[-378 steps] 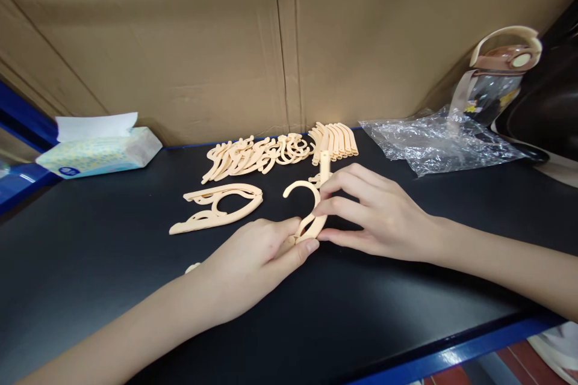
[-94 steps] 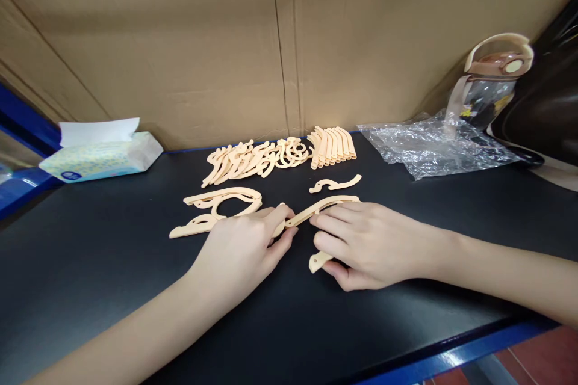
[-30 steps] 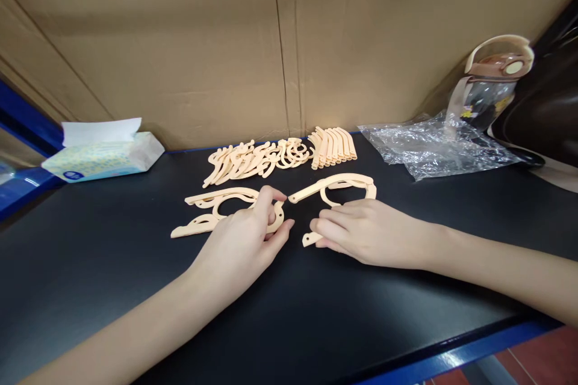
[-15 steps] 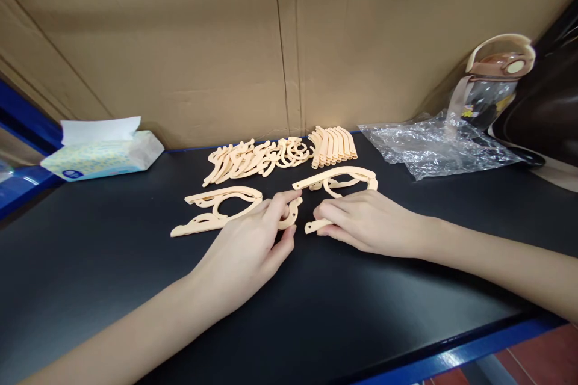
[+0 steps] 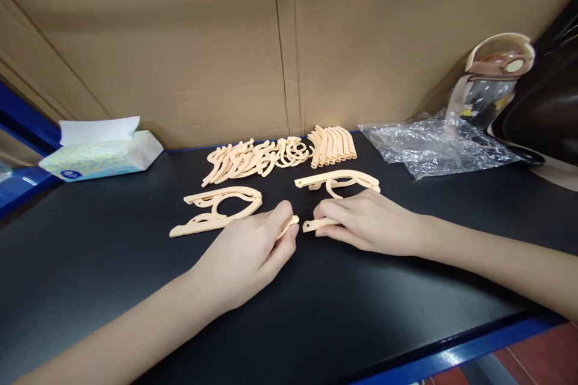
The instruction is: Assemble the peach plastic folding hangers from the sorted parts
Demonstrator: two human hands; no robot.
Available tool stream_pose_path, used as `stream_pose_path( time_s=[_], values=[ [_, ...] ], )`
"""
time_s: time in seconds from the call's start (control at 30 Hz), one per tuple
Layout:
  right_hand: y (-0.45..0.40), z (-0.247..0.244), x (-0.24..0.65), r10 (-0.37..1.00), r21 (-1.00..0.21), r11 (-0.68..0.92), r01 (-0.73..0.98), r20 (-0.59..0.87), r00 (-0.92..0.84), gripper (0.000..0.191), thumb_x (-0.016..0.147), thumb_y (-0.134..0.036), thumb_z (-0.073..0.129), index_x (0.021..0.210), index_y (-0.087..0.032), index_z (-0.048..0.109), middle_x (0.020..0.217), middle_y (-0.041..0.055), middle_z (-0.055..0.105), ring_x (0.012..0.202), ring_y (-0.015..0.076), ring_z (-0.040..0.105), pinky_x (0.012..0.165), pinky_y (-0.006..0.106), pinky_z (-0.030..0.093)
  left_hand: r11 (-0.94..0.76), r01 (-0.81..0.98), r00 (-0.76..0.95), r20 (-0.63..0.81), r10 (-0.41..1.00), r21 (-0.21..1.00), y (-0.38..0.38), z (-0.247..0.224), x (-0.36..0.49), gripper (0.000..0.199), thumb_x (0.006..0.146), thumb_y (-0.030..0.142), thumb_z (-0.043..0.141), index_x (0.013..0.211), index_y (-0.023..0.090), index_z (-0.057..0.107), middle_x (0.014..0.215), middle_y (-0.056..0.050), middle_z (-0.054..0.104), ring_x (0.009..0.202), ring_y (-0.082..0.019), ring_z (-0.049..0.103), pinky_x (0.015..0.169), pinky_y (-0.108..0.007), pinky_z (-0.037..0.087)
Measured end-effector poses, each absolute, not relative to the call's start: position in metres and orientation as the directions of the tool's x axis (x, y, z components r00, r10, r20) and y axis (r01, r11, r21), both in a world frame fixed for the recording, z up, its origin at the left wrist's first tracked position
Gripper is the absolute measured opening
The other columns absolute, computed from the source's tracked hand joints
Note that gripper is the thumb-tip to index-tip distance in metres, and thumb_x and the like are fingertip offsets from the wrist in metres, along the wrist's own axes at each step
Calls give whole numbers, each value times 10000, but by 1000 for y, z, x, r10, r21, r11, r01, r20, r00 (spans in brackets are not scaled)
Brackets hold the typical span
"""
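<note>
My left hand (image 5: pixel 255 252) pinches a small cream plastic hook (image 5: pixel 289 226) between thumb and fingers; only its tip shows. Just to the right, my right hand (image 5: pixel 368 221) is closed around one arm of a cream folding hanger (image 5: pixel 334 178), whose holed end (image 5: pixel 309 226) sticks out toward the hook. A small gap separates the two. The hanger's other arm lies higher up, and part of the hanger is hidden behind my fingers. Beyond my left hand, another folding hanger (image 5: pixel 217 227), folded, lies flat on the table.
Toward the back lie a pile of cream hooks (image 5: pixel 253 159) and a neat row of curved cream arms (image 5: pixel 333 145). A tissue pack (image 5: pixel 99 153) stands at the left, a clear plastic bag (image 5: pixel 433 144) and a water bottle (image 5: pixel 490 87) at the right. Cardboard (image 5: pixel 180 42) walls the back.
My left hand has turned the hook, which showed its holed curve before and now appears edge-on. Its tip has come level with the hanger arm's end. My right hand has barely moved.
</note>
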State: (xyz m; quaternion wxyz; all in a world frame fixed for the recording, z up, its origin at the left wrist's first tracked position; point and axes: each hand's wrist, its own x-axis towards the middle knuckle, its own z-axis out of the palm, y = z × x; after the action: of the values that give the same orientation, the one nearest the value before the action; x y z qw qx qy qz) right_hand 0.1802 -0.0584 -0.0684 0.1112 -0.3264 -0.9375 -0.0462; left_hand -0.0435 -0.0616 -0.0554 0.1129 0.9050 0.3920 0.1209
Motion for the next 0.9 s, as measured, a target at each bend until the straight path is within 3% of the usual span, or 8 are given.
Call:
stream_pose_path(
  time_s=[0.2,0.43,0.57,0.8,0.9],
  values=[
    [-60,-68,180,578,75,789,610,246,-778,241,978,-351,357,968,-169,516,821,5,630,570,110,554,476,243,282,-704,673,696,127,706,224,-62,-54,-44,194,909,244,286,717,236,256,567,58,412,469,-145,406,477,-263,238],
    [-63,-65,179,515,186,793,580,303,-802,335,996,-379,280,998,-190,557,778,-8,604,496,72,474,449,230,238,-654,714,651,105,752,252,-62,-52,-43,163,970,320,257,883,226,357,721,28,546,583,-162,537,529,-254,339],
    [-64,-63,179,477,272,779,564,325,-816,352,995,-384,286,978,-198,584,730,-21,600,479,69,469,441,248,228,-658,706,662,85,745,261,-62,-54,-44,224,976,357,257,844,226,382,724,26,566,597,-158,552,534,-253,350],
    [-67,-64,180,484,179,787,590,414,-771,380,975,-399,357,830,-163,617,641,-15,604,526,88,535,488,248,292,-710,664,710,101,697,235,-62,-55,-44,277,977,385,248,793,223,379,671,26,568,543,-149,535,495,-249,320],
    [-68,-64,178,484,175,784,596,429,-763,329,965,-330,381,817,-154,615,651,-2,602,553,105,544,522,252,323,-720,648,717,119,687,250,-62,-54,-44,267,979,372,258,790,224,375,675,31,571,547,-144,541,504,-243,328]
  ],
)
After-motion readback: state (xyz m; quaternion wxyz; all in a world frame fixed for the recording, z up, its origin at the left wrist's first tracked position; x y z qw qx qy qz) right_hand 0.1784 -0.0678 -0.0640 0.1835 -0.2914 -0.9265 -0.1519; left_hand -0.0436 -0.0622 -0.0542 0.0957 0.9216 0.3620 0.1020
